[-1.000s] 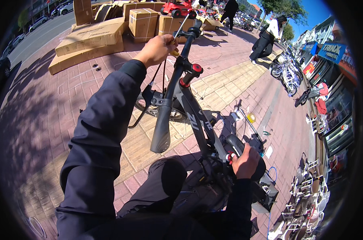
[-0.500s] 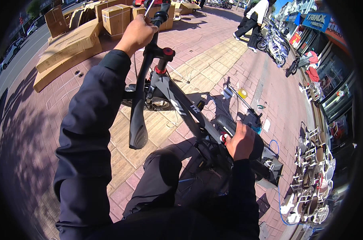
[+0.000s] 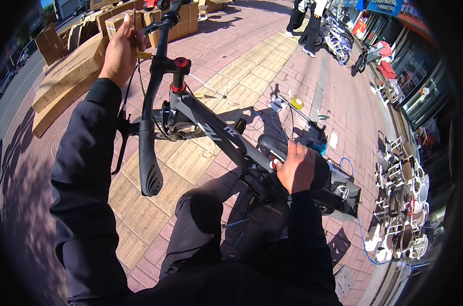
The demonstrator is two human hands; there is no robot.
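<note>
A dark grey bicycle frame (image 3: 211, 122) stands in front of me, its black handlebar (image 3: 162, 64) running lengthwise away from me. The near end carries a black grip (image 3: 150, 168) with a brake lever (image 3: 120, 153) beside it. My left hand (image 3: 120, 53) is just left of the bar's far half, fingers curled. A yellow piece (image 3: 144, 54) and a thin upright rod show at its fingers; I cannot tell what they belong to. My right hand (image 3: 297, 168) is closed over the black saddle (image 3: 320, 173), its thumb next to a red seat clamp (image 3: 273, 164).
Cardboard boxes (image 3: 71, 71) lie at the far left. Tools, a roll of yellow tape (image 3: 297, 102) and a blue hose (image 3: 361, 237) are on the paving to the right. Stacked chairs (image 3: 402, 204) line the shop side. Two people (image 3: 308, 30) stand farther off, near parked bicycles (image 3: 338, 43).
My left hand has come off the handlebar to its left side, and a yellow piece now shows at its fingers. The bicycle appears farther left in view. My right hand stays on the saddle.
</note>
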